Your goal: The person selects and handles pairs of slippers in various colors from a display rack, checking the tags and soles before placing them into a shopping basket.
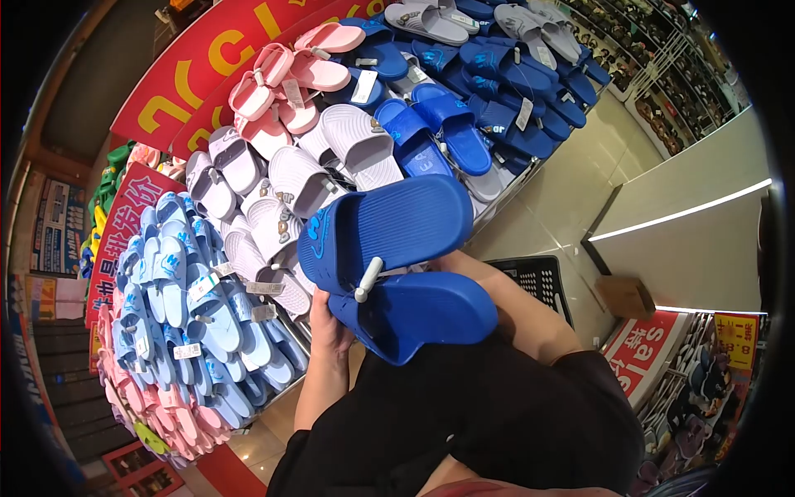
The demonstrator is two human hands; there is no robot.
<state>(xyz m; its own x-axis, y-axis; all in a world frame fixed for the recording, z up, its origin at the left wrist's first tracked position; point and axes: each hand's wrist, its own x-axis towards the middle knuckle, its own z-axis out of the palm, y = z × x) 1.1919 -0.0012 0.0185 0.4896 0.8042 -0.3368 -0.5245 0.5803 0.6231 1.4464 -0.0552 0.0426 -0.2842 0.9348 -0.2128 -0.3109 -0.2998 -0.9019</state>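
Note:
A pair of dark blue slide sandals (406,228) is held up in front of me, soles down and joined by a white plastic security tag (369,278). My left hand (327,325) grips the pair at the strap end, with its thumb against the lower sandal. On the right, my forearm reaches in behind the heels; only a little of my right hand (447,262) shows, and its fingers are hidden by the sandals. Just beyond the pair lie pale lilac slides (300,178) and brighter blue slides (454,124).
A sloping display holds pink slides (323,70), light blue slides (217,306) and several more navy ones (513,70). Red signs (186,79) stand behind it. A black plastic basket (530,277) is beyond my right arm. At right are a white counter (687,190) and a shoe rack (696,414).

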